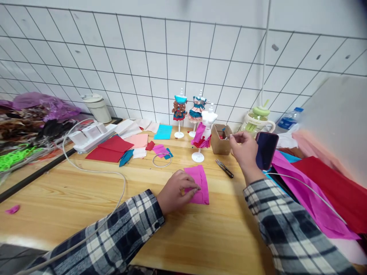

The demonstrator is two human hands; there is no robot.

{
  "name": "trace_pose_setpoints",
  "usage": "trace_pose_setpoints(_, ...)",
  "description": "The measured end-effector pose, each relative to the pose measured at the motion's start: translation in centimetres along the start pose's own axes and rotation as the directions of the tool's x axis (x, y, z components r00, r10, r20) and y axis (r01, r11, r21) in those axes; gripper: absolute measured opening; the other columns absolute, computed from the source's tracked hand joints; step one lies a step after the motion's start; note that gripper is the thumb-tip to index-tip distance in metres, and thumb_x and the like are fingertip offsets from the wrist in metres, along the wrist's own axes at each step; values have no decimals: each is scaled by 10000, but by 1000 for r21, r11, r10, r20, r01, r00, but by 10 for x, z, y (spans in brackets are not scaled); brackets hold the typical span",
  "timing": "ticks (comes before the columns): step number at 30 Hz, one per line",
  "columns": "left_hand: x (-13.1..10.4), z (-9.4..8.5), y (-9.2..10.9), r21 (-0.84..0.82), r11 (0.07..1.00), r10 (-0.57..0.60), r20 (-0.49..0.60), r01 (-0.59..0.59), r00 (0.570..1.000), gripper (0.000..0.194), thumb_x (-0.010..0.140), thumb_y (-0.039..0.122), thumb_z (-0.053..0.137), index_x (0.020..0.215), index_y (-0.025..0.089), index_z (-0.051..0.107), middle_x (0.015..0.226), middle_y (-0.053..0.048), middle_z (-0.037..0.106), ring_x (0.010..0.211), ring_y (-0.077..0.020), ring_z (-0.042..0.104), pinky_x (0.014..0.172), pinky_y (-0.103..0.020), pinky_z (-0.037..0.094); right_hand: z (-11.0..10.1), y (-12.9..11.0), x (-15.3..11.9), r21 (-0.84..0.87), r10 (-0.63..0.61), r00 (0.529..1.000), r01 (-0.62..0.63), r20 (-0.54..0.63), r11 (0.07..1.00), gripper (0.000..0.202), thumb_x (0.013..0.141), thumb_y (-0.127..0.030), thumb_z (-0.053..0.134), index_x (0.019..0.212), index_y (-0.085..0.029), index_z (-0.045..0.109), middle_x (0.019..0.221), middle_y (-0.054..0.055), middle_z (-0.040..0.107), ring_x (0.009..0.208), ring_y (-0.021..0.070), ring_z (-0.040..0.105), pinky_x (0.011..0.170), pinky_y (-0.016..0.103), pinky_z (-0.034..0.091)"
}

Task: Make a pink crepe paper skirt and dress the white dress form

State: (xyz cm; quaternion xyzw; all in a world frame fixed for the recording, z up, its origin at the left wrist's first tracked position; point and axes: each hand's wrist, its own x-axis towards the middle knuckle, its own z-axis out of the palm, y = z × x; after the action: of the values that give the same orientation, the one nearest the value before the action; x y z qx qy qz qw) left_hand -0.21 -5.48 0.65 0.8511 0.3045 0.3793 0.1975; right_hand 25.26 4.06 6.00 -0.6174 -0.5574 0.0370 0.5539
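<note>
A magenta piece of cloth [203, 179] with folded strips along its right side lies on the wooden table in front of me. My left hand [180, 189] rests over its left part, thumb and fingertips pinched together at the cloth. My right hand [243, 147] is raised to the right, in front of the small cardboard box [220, 141]. Its thumb and forefinger are pinched; what is between them is too small to make out. Thread snips [224, 169] lie between the cloth and the box. Behind the cloth stands a white mini dress form [208, 119] draped in magenta and red.
Two dressed mini forms [179, 110] [197, 109] stand behind. Fabric scraps [111, 148], a metal ring [162, 160] and a power strip [93, 136] lie left. At right are a phone [266, 150], a jug [255, 121] and stacked cloth [332, 187]. A white cable [124, 179] crosses the left side.
</note>
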Motion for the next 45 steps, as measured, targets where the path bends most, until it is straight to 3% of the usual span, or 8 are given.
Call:
trace_pose_setpoints(9, -3, 2, -1, 38, 999, 32, 32, -34, 999, 165, 867, 242, 575, 892, 216, 736, 837, -42, 703, 814, -166, 583, 792, -343, 407, 12, 32, 49, -526, -25, 976, 139, 217, 839, 246, 823, -371, 578, 975, -272, 745, 889, 52, 739, 812, 240, 639, 674, 330, 446)
trace_pose_setpoints(16, -2, -1, -1, 34, 999, 29, 7, -29, 1000, 157, 858, 212, 577, 898, 207, 728, 842, -42, 702, 815, -165, 581, 812, -347, 411, 0, 10, -14, -142, -280, 950, 299, 135, 944, 297, 878, -393, 542, 1021, -206, 724, 890, 66, 707, 709, 187, 578, 675, 316, 448)
trace_pose_setpoints(20, -1, -3, -1, 14, 1000, 18, -3, -18, 1000, 153, 842, 188, 583, 900, 209, 723, 840, -38, 702, 813, -166, 578, 809, -344, 412, -4, -2, -91, 205, -172, 907, 98, 384, 974, 250, 872, -400, 581, 913, -201, 726, 821, 51, 680, 650, 158, 563, 620, 293, 459)
trace_pose_setpoints(22, 0, -3, 0, -2, 1000, 14, -11, -14, 1000, 149, 844, 185, 577, 900, 208, 713, 842, -33, 707, 811, -164, 583, 807, -343, 410, -6, -4, -115, 315, -176, 816, -8, 550, 949, 224, 855, -384, 617, 939, -209, 728, 875, 61, 683, 717, 167, 589, 654, 300, 480)
trace_pose_setpoints(31, 2, 1, 3, -28, 998, -48, 24, 49, 999, 139, 875, 213, 515, 852, 199, 651, 840, -24, 723, 824, -163, 607, 835, -346, 416, -2, -8, -133, 318, -21, 672, -322, 740, 892, 239, 784, -388, 704, 933, -203, 727, 861, 53, 721, 777, 195, 640, 726, 336, 510)
trace_pose_setpoints(34, 3, 1, 3, -23, 997, -72, 32, 73, 997, 139, 876, 223, 522, 835, 196, 652, 831, -25, 717, 825, -166, 599, 834, -343, 416, -2, -10, -134, 290, -74, 696, -199, 715, 936, 159, 812, -350, 672, 860, -203, 707, 785, 33, 699, 717, 182, 611, 677, 314, 481)
trace_pose_setpoints(39, 2, 4, 1, -43, 993, -108, 60, 110, 992, 135, 881, 245, 563, 877, 192, 688, 875, -33, 706, 850, -167, 592, 838, -337, 420, -11, -16, -132, 229, -364, 667, 286, 650, 931, 87, 895, -244, 550, 856, -192, 609, 791, 38, 626, 749, 180, 538, 687, 310, 414)
trace_pose_setpoints(45, 0, 8, -5, 83, 986, -159, 160, 147, 974, 208, 882, 308, 596, 1035, 233, 714, 962, -48, 680, 913, -192, 564, 855, -368, 404, -26, -3, -121, 168, -444, 609, 455, 657, 874, 148, 940, -214, 461, 899, -193, 602, 869, 59, 643, 840, 205, 545, 765, 333, 416)
